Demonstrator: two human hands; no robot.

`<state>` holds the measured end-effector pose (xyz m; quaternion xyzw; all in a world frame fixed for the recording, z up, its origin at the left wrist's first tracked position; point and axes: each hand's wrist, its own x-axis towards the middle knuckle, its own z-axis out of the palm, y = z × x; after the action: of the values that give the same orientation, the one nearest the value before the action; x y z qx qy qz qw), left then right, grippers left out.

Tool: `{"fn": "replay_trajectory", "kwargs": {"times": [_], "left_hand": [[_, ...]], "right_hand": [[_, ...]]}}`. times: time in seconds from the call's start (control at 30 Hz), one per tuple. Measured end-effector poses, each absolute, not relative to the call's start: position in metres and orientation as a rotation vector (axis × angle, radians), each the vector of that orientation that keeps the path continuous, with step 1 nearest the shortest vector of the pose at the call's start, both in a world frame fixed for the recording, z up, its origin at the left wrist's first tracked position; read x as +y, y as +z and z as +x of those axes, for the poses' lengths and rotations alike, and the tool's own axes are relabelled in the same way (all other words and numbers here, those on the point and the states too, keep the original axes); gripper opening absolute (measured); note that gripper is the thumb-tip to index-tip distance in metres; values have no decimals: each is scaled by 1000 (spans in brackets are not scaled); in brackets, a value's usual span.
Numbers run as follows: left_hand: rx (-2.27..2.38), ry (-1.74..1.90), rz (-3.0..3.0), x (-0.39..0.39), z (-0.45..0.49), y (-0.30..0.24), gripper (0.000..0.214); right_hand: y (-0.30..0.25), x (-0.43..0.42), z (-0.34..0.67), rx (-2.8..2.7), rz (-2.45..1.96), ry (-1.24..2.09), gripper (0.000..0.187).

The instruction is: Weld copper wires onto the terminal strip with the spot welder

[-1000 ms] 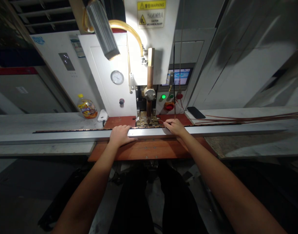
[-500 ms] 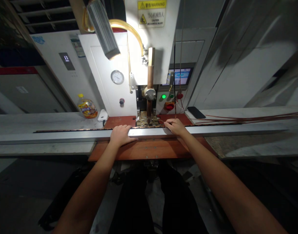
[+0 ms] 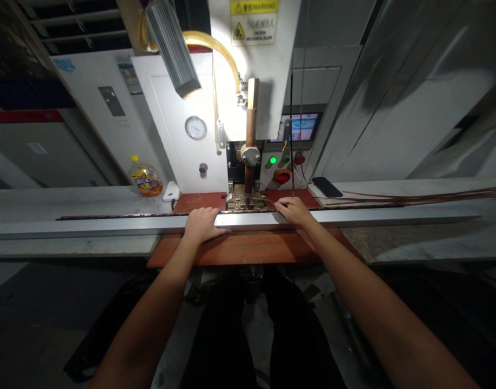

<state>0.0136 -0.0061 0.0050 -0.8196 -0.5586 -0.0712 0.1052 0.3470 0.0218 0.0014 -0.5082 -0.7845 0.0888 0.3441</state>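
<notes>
Across the brown board a silvery rail is lying left-to-right; the left hand is clasping it, the right hand is resting curled by its far edge, grip unclear; beyond, between them, a coppery rod is standing

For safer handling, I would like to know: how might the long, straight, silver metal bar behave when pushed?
The long, straight, silver metal bar is probably stiff, showing no visible sag. Its flat front makes rolling unlikely. Its smooth sheen suggests easy sliding.

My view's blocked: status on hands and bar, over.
Left hand over the metal bar. Right hand at its far edge, grip unclear. Brown vertical rod just beyond, between hands.
</notes>
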Motion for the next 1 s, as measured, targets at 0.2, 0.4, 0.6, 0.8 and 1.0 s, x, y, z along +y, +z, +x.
{"fn": "replay_trajectory", "kwargs": {"times": [0.2, 0.4, 0.6, 0.8, 1.0], "left_hand": [[-1657, -227, -2427, -5, 15, 3, 75], [-1640, -228, -2419, -4, 16, 2, 74], [-1640, -235, -2428, -5, 18, 5, 73], [-1679, -191, -2452, -3, 19, 8, 79], [-1725, -151, -2469, 3, 19, 10, 83]], "right_hand": [[-1, 23, 349, -2030, -1315, 223, 34], [-2, 24, 352, -2050, -1295, 190, 35], [-2, 25, 352, -2063, -1326, 161, 35], [-6, 31, 352, -2125, -1407, 20, 36], [-5, 34, 352, -2165, -1458, -24, 35]]}}
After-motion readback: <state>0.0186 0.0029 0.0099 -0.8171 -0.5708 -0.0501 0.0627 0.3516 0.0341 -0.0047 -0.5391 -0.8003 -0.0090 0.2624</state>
